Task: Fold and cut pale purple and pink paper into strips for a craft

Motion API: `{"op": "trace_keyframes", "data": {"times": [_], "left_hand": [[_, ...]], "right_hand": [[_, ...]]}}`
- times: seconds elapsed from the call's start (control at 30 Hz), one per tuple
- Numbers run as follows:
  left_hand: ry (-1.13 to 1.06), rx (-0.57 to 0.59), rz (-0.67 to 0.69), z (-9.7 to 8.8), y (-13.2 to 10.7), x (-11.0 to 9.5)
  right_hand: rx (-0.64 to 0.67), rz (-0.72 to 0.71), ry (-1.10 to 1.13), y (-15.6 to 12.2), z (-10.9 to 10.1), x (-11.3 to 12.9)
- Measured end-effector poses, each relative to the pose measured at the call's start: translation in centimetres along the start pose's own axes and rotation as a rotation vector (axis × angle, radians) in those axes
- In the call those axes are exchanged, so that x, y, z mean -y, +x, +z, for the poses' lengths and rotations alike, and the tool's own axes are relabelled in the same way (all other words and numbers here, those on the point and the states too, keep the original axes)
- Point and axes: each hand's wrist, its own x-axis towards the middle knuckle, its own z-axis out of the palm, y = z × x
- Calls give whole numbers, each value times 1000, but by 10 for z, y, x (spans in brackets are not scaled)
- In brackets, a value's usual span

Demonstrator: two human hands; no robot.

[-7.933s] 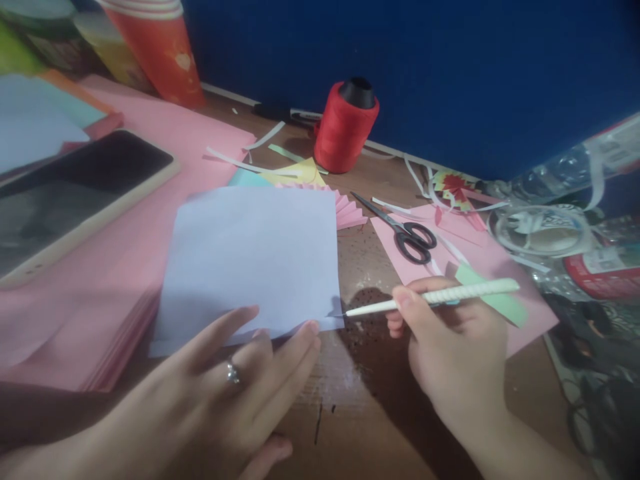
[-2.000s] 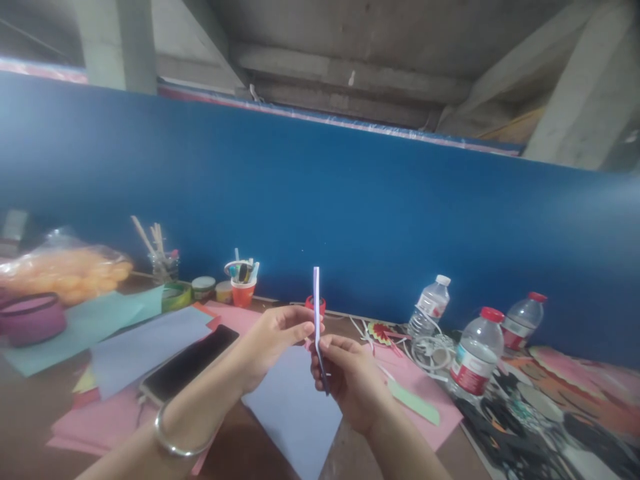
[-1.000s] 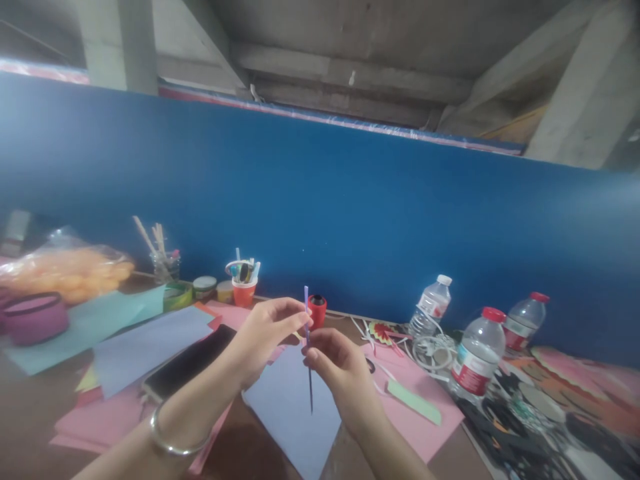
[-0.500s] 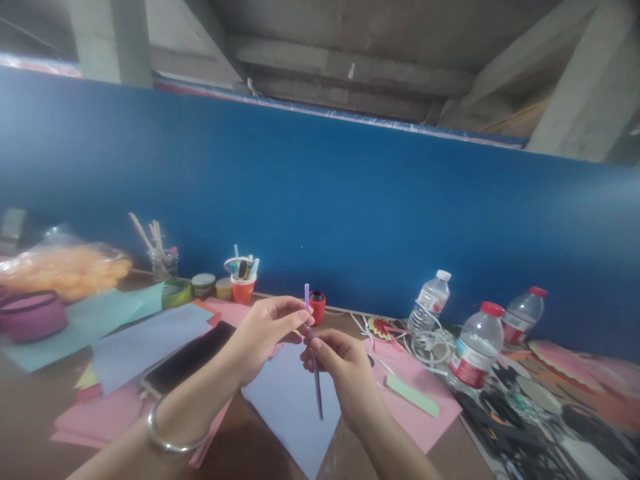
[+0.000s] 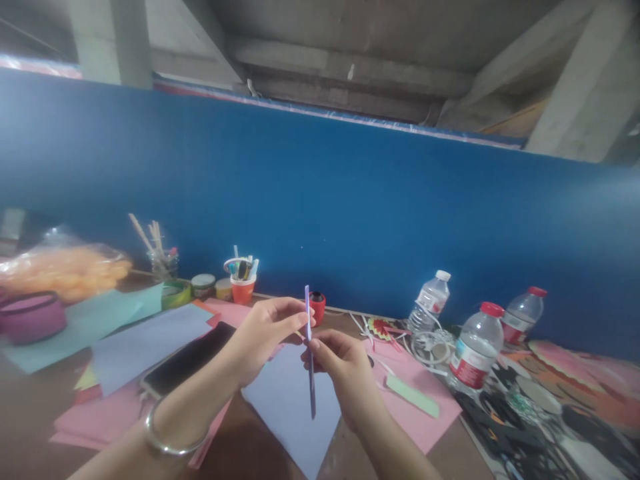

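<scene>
Holding a narrow purple strip, probably light, bendy and easily creased, best gripped gently along its edges; pinching with left hand toward the far end, right hand near the middle, above the lilac sheet.

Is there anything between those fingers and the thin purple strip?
Nothing visible: the left hand and the right hand both pinch the purple strip directly. The red spool stands behind them, not in between.

head cam | worn on head — facing blue partition | table near, below — ceiling above
</scene>
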Motion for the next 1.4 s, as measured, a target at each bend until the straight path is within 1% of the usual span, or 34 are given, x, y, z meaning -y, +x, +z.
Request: {"op": "trace_keyframes", "data": {"times": [0.2,0.43,0.6,0.8,1.0,1.07,1.2,1.23,1.3,1.4], "left_hand": [[11,2,-9,-1,-1,0],[-16,28,-2,-1,-1,-2],[-35,38,2,0,-1,-2],[-42,30,-17,-1,1,2],[-29,7,-12,-2,2,5],[-15,5,-2,-1,1,4],[39,34,23,1,-1,1],[62,27,26,2,-1,1],[113,-26,24,2,-1,2],[159,-169,24,-4,3,3]], "right_hand": [[-11,-34,-38,-2,1,5],[-9,2,40,-1,1,1],[-22,20,56,-1,2,0],[-14,47,142,-1,3,0],[24,115,269,0,4,-2],[22,110,249,1,4,-3],[-23,56,135,2,2,-4],[-30,49,112,2,2,-5],[-35,47,76,2,3,-6],[-45,56,21,2,8,-9]]}}
